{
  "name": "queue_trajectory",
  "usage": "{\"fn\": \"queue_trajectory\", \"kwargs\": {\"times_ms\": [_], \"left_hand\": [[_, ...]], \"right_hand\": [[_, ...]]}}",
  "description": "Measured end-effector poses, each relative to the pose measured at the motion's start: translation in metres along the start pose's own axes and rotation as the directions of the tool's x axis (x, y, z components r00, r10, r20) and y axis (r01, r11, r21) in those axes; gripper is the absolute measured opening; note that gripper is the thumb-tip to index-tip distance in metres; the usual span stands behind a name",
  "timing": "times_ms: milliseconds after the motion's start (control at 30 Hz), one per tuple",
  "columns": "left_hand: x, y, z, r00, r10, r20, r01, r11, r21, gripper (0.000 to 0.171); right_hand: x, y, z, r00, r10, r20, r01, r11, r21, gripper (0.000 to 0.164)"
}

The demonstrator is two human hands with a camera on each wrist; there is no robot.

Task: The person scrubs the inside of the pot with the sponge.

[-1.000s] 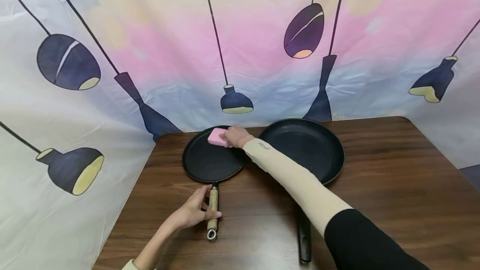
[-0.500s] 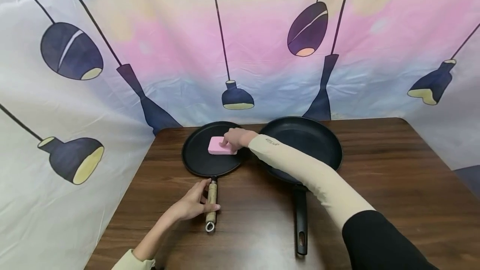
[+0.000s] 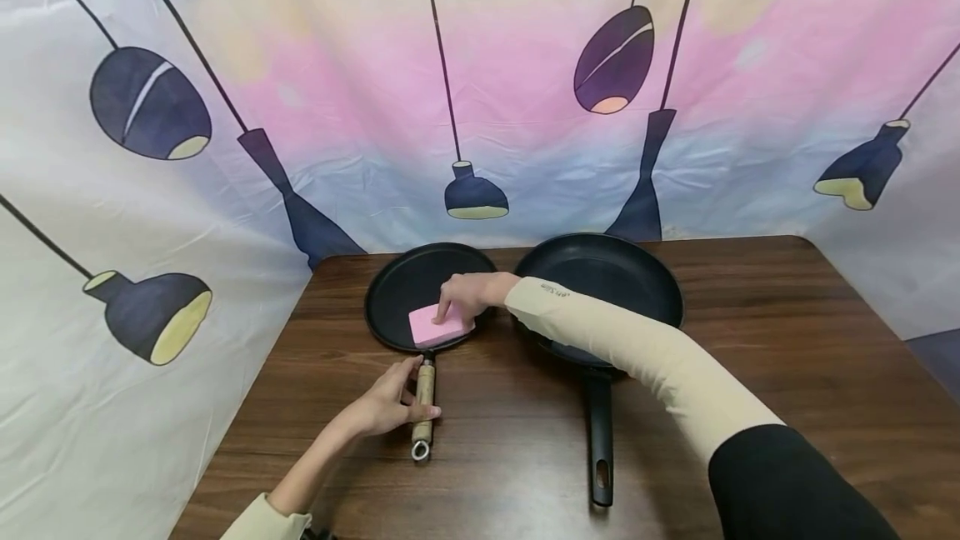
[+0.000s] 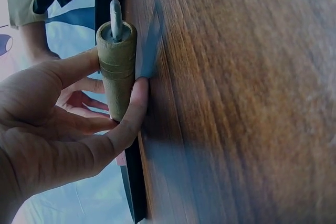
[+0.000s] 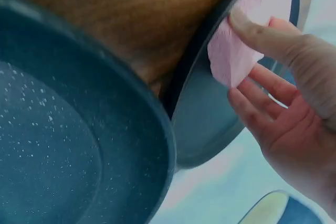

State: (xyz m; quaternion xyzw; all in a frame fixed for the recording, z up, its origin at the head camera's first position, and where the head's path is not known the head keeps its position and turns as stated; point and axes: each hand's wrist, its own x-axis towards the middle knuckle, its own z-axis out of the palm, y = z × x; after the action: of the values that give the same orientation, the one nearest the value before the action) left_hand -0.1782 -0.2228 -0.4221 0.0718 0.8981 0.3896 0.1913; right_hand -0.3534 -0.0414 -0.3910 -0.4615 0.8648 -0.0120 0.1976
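Note:
On the left of the table in the head view lies a flat black pan [image 3: 401, 286] with a wooden handle [image 3: 425, 386] ending in a metal ring. My left hand [image 3: 384, 405] holds that handle between thumb and fingers, as the left wrist view confirms on the wooden handle [image 4: 118, 59]. A pink sponge [image 3: 426, 329] is at the near part of the pan, close to the handle joint. My right hand [image 3: 467, 294] pinches it from above. In the right wrist view, thumb and fingers lie on opposite sides of the sponge [image 5: 229, 59].
A larger, deeper black frying pan [image 3: 600, 269] stands close on the right, its black handle [image 3: 600, 440] toward the near side. My right sleeve [image 3: 622, 332] crosses over it. Behind the wooden table [image 3: 787, 357] hangs a cloth [image 3: 540, 157] printed with lamps.
My right hand has drawn the sponge from the pan's far side toward the handle end. The left hand keeps hold of the handle. The camera view shifted slightly.

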Motion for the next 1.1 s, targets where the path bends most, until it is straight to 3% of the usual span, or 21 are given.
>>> {"fn": "queue_trajectory", "kwargs": {"times_ms": [133, 267, 367, 533, 733, 833, 933, 1100], "left_hand": [[0.001, 0.0, 0.008, 1.0, -0.016, 0.004, 0.016, 1.0, -0.016, 0.091], [-0.001, 0.0, 0.016, 0.999, -0.014, 0.03, 0.014, 0.999, -0.033, 0.093], [-0.001, 0.0, 0.017, 0.999, -0.001, 0.044, 0.003, 0.999, -0.034, 0.093], [0.004, 0.003, 0.013, 1.0, 0.002, 0.025, -0.001, 1.0, -0.019, 0.093], [0.005, 0.001, 0.005, 1.0, 0.0, 0.012, 0.0, 1.0, -0.001, 0.093], [0.002, -0.002, 0.001, 1.0, 0.002, -0.003, -0.002, 1.0, 0.006, 0.092], [-0.001, -0.004, -0.002, 1.0, 0.015, -0.01, -0.015, 1.0, 0.007, 0.09], [0.001, -0.004, -0.001, 1.0, 0.023, -0.006, -0.023, 1.0, 0.007, 0.09]], "right_hand": [[0.001, 0.021, -0.001, 0.993, 0.112, -0.036, -0.111, 0.993, 0.037, 0.054], [0.0, 0.039, 0.0, 0.949, 0.303, -0.09, -0.296, 0.951, 0.084, 0.052], [-0.002, 0.042, -0.004, 0.923, 0.372, -0.098, -0.359, 0.924, 0.132, 0.051], [-0.006, 0.039, -0.013, 0.933, 0.356, -0.052, -0.346, 0.928, 0.136, 0.05], [-0.008, 0.021, -0.01, 0.968, 0.251, 0.015, -0.251, 0.968, 0.023, 0.054], [-0.005, 0.002, -0.006, 0.989, 0.146, 0.014, -0.146, 0.989, 0.015, 0.05], [-0.002, -0.013, -0.003, 0.997, 0.078, 0.001, -0.078, 0.997, 0.027, 0.042], [-0.001, -0.018, 0.0, 0.994, 0.093, -0.053, -0.093, 0.996, -0.007, 0.038]]}}
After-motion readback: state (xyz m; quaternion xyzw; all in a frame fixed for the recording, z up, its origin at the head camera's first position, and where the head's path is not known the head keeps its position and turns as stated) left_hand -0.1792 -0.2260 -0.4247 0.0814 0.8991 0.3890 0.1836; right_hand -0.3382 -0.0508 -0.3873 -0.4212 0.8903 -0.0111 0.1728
